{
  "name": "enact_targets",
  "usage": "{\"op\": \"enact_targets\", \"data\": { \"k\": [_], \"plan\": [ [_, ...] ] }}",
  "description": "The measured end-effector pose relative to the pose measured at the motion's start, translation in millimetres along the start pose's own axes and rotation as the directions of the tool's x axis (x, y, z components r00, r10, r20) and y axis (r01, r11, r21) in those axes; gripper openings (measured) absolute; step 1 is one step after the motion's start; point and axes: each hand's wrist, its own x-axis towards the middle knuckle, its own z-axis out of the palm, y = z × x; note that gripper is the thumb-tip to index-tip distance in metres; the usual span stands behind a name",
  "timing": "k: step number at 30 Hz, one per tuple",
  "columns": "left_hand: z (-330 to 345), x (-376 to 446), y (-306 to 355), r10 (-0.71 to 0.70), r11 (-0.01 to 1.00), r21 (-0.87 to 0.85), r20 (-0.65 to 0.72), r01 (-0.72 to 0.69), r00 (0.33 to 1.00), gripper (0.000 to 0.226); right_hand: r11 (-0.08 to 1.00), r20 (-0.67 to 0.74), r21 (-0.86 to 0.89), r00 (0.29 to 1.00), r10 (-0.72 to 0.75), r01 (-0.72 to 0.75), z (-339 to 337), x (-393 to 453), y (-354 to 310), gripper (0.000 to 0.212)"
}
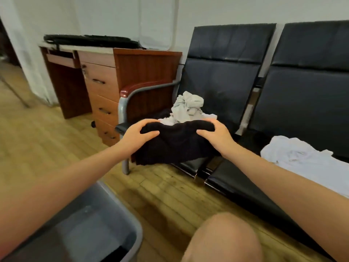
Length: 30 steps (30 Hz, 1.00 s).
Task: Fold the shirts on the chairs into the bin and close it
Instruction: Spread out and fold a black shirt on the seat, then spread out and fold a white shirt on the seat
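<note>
Hands held a folded black shirt point(175, 142) in the air above the front edge of the left chair point(222, 80). Left hand point(135, 134) gripped its left end, thumb on the near face and fingers curled over the top; right hand point(215, 134) gripped the right end likewise. Behind it, a grey shirt point(188, 105) lay crumpled on the seat. White shirt point(300, 157) lay on the right chair point(309, 87). Grey bin point(130, 214) stood open on the floor at lower left.

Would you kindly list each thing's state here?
black knitted shirt: folded, held up
left hand: gripping it
right hand: gripping it
grey plastic bin: open
crumpled grey shirt: unfolded, on chair
white shirt: unfolded, on seat
wooden desk drawers: closed
</note>
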Motion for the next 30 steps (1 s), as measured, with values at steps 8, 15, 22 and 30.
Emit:
{"op": "enact_targets", "data": {
  "k": [8,15,22,30],
  "plan": [
    [-86.2,-123.8,-112.2,-0.335,0.939,0.031,-0.151,0.343,0.930,0.036,0.992,0.404,-0.118,0.915,0.004,0.048,180.7,-29.0,-2.6,0.030],
    [-95.2,-237.6,-193.3,-0.534,0.818,0.114,-0.209,0.563,0.819,0.043,0.983,0.659,-0.179,0.745,0.102,0.024,299.0,-95.8,27.2,0.030],
    [-76.9,-284.6,-242.4,-0.645,0.740,0.019,-0.261,0.672,0.718,0.051,0.925,0.698,-0.275,0.717,0.003,0.264,327.4,-120.9,46.9,0.035],
    [-56.4,-306.5,-271.5,-0.765,0.623,0.035,-0.180,0.781,0.618,0.033,0.889,0.840,-0.355,0.517,0.166,0.291,339.9,-144.4,74.1,0.040]
  ]
}}
